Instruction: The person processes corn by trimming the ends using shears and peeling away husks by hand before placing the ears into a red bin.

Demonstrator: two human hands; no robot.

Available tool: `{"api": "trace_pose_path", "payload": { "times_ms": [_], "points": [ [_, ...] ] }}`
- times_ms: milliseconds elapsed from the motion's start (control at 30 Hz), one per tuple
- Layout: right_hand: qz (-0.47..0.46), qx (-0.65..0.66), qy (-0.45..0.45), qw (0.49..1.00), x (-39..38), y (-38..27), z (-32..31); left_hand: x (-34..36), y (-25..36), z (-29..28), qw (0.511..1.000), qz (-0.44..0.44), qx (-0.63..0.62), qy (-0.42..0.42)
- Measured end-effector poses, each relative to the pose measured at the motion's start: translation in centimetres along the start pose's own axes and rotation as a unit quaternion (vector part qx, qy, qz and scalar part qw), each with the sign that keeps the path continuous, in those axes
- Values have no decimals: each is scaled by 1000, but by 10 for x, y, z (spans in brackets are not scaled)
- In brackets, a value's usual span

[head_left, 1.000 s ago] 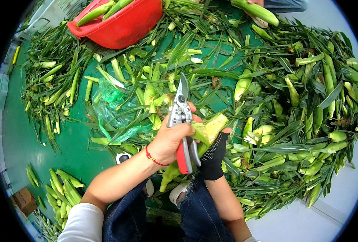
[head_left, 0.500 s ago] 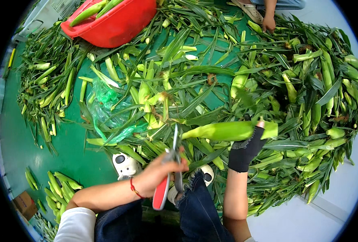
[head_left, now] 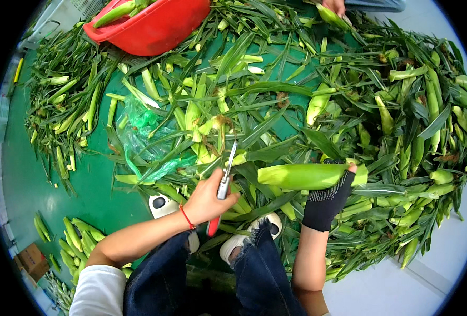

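My left hand [head_left: 208,197], bare with a red string at the wrist, is closed around pruning shears [head_left: 224,187] with silver blades and a red handle. The blades look closed and point away from me. My right hand [head_left: 328,197], in a black fingerless glove with a dotted palm, grips a green ear of corn [head_left: 294,176] in its husk. The ear lies level, its blunt, cut-off end toward the shears. Just beyond the blade tips is a pale stalk stub [head_left: 239,159] with a long leaf.
Cut leaves and husks cover the green floor [head_left: 112,195]. Unshucked corn [head_left: 428,110] is heaped at right. A red basin [head_left: 149,31] holds corn at the far left, near a crumpled green plastic bag [head_left: 149,134]. Trimmed ears [head_left: 81,245] lie near left. Another person's hand [head_left: 336,6] touches corn.
The ear's narrow stalk end, earlier beside the open blades, is gone and a blunt end shows. The shears have closed. The other person's hand has moved up and left, to an ear of corn.
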State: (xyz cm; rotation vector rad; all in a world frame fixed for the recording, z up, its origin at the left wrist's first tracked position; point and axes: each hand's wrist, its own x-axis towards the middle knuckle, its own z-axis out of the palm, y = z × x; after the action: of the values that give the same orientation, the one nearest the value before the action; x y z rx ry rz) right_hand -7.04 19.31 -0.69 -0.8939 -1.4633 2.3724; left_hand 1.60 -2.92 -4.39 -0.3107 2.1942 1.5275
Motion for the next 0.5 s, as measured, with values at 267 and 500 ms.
{"api": "trace_pose_path", "payload": {
  "times_ms": [267, 500],
  "points": [
    [167, 49, -110, 979, 5, 10, -15, 6, 42, -26, 964, 66, -55, -252],
    [211, 211, -210, 931, 35, 30, -41, 24, 3, -33, 634, -142, -751, 116]
  ]
}}
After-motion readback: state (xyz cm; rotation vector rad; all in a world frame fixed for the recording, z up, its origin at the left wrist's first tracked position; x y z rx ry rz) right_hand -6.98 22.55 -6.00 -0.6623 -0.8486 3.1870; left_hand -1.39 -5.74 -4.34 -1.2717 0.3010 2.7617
